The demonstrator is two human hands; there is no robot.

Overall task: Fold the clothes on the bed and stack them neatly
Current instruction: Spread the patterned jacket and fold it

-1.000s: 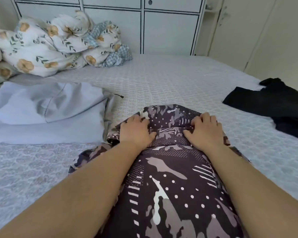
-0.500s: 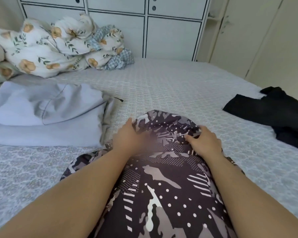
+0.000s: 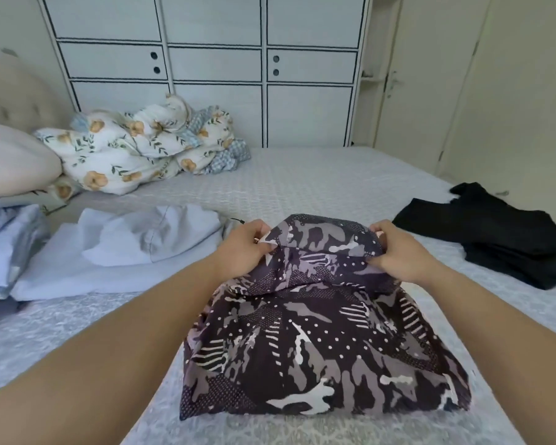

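My left hand (image 3: pixel 243 244) pinches the far left corner of the patterned garment (image 3: pixel 318 342), fingers curled round a folded white-edged tip, and my right hand (image 3: pixel 395 252) grips the far right corner the same way. Between them the far edge is lifted off the bed (image 3: pixel 302 178), while the near part of the garment lies flat on the grey cover directly in front of me, between my forearms.

Just beside my left hand lies a pale blue fabric (image 3: pixel 135 248), rumpled, with a small dark cord end showing at its right edge. Further left is a shiny blue-grey cloth (image 3: pixel 4 245), cut off by the frame. Near my right hand, but apart from it, a black garment (image 3: pixel 495 239) lies in a loose heap.

At the head of the bed sit a floral quilt (image 3: pixel 135 152), bunched up, and a beige pillow (image 3: pixel 13 165) touching it. Behind stands a white cabinet (image 3: pixel 212 75) with closed doors; what it holds I cannot see.
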